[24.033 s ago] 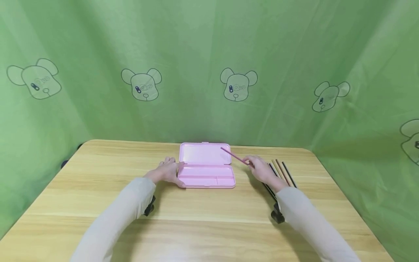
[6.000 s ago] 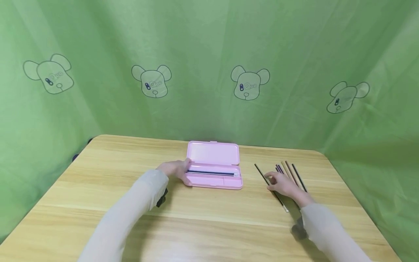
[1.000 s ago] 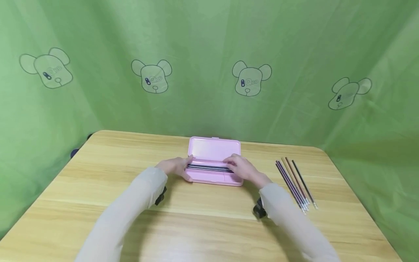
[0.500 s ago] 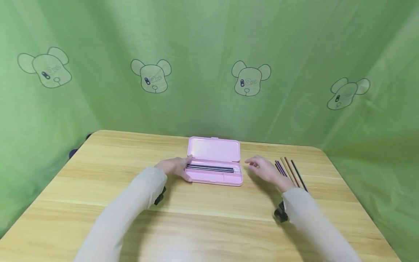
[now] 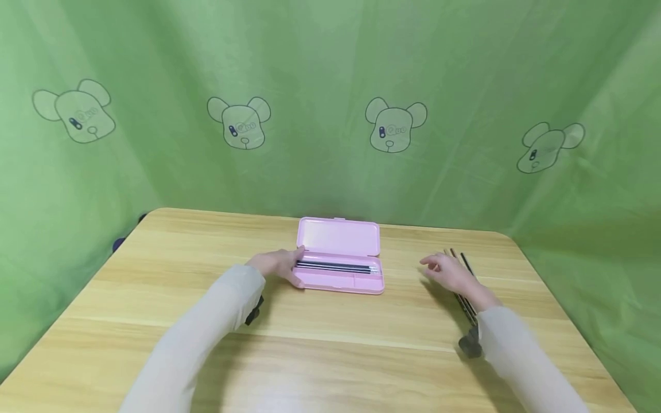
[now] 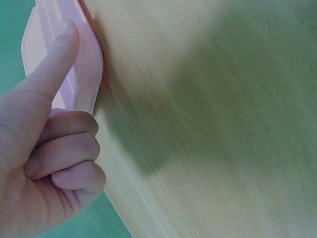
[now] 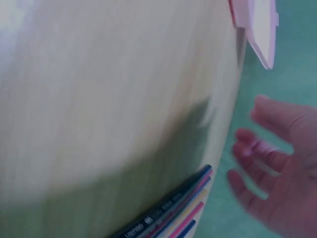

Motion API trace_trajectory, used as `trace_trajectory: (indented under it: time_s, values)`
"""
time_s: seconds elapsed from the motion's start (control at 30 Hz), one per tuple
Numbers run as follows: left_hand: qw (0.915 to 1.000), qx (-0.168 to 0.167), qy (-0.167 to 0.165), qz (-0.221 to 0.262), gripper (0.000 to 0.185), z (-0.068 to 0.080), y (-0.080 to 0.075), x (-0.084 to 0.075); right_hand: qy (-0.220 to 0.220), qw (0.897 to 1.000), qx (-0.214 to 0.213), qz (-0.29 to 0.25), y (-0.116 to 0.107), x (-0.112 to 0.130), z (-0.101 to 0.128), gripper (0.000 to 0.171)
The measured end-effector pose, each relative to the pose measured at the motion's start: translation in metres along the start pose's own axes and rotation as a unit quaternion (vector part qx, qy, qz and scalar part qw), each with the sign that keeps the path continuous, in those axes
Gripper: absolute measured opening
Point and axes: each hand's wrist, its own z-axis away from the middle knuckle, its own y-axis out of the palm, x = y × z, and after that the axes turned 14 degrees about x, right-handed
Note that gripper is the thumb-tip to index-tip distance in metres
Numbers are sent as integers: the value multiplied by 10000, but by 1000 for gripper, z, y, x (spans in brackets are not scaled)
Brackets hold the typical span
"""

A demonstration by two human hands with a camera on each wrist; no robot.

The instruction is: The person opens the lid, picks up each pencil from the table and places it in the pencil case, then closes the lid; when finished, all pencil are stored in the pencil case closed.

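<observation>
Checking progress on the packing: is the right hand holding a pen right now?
No, the right hand hovers with relaxed, empty fingers above the loose pens on the table.

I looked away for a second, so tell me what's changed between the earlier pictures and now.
The right hand left the pink case, where it had laid a refill, and moved right, empty, over the loose refills. The case now holds several refills; it started empty. The left hand keeps holding the case's left end; the lid stays open.
</observation>
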Motion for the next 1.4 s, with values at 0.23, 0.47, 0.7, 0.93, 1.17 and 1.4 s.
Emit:
trace_trajectory:
  time_s: [0.23, 0.47, 0.7, 0.93, 1.17, 1.4]
  values:
    - [10000, -46, 73, -42, 103, 1, 1, 0, 397, 9989, 38, 252, -3, -12, 15, 33]
    - [10000, -32, 22, 28, 104, 1, 0, 0, 1065, 9933, 328, 297, -4, -13, 25, 41]
    - [10000, -14, 1, 63, 104, 1, 0, 0, 1313, 9898, 546, 111, -1, -11, 28, 32]
    - [9999, -1, 9, 135, 104, 2, 1, 0, 1357, 9888, 565, 249, 6, -11, 25, 19]
    - [10000, -25, -39, 58, 104, 1, 1, 0, 1330, 9877, 732, 371, 11, 0, 18, 46]
    - [9999, 11, -17, 117, 105, -1, 1, -1, 831, 9930, 693, 470, 16, 5, 15, 51]
